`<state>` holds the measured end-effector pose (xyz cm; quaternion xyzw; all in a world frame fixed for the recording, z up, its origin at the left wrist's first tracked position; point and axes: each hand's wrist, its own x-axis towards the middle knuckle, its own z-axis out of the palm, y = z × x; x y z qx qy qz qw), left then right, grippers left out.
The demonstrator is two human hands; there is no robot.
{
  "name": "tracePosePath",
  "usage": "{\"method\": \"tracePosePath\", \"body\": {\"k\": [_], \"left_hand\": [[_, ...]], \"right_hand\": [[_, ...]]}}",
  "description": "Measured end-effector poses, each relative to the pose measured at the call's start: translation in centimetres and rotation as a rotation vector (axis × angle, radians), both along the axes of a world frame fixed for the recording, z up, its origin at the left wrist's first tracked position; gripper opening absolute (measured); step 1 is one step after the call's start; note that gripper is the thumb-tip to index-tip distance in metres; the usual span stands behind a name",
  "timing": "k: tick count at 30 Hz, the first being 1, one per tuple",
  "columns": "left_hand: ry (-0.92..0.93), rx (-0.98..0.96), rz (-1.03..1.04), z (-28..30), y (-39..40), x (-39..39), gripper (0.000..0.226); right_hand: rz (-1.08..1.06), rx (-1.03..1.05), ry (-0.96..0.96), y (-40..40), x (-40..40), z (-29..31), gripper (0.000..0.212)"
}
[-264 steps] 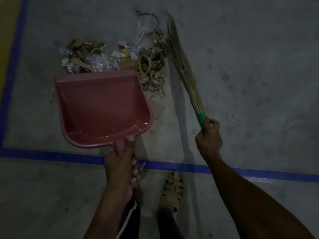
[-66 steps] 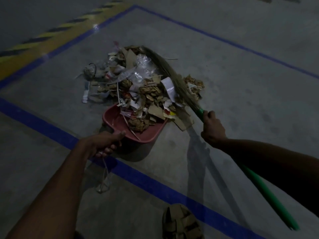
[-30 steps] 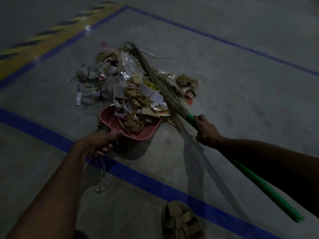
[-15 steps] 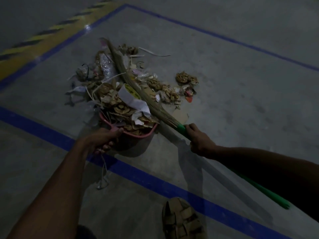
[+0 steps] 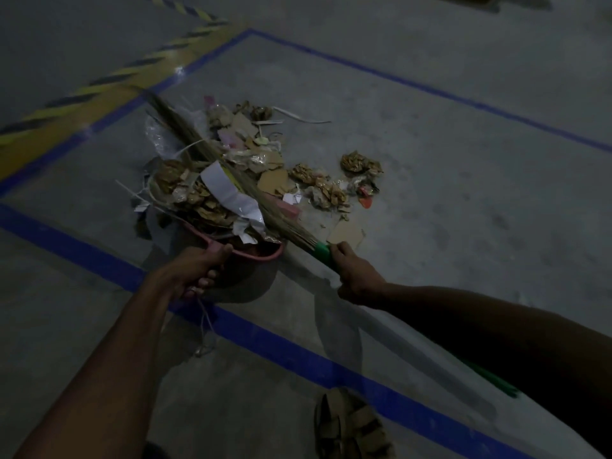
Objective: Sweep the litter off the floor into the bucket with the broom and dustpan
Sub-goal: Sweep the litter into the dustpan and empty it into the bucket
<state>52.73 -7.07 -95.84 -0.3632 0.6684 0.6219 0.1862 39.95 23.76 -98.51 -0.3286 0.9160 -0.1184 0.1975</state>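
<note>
head | left hand [image 5: 195, 270] grips dustpan [image 5: 251, 251] handle, pan heaped | right hand [image 5: 352, 276] grips broom [image 5: 231, 180], long axis running diagonally up-left across the pan | remaining litter [image 5: 326, 185] lies on floor [image 5: 463, 210] beyond right hand, nearer it | bucket unseen
</note>
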Motion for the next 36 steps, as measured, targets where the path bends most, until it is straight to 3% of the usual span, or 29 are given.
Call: {"method": "tracePosePath", "body": {"k": [5,14,20,28,36], "left_hand": [[0.051,-0.009,0.069,1.8,-1.3,0.8,0.047],[0.119,-0.086,0.134,8.8,-4.5,2.9,0.054],[0.207,-0.04,0.252,12.4,-5.9,3.7,0.053],[0.263,-0.062,0.373,13.7,-5.7,2.4,0.047],[0.108,-0.032,0.465,14.9,-2.7,2.5,0.054]], "right_hand": [[-0.035,-0.007,0.015,-3.3,0.0,1.3,0.08],[-0.018,-0.103,-0.006,-9.5,-0.6,8.2,0.056],[0.063,-0.148,0.151,-13.2,-1.6,14.2,0.047],[0.079,-0.197,0.177,-15.9,-2.3,14.0,0.05],[0.052,-0.125,0.101,-14.2,-2.2,13.7,0.053]]}}
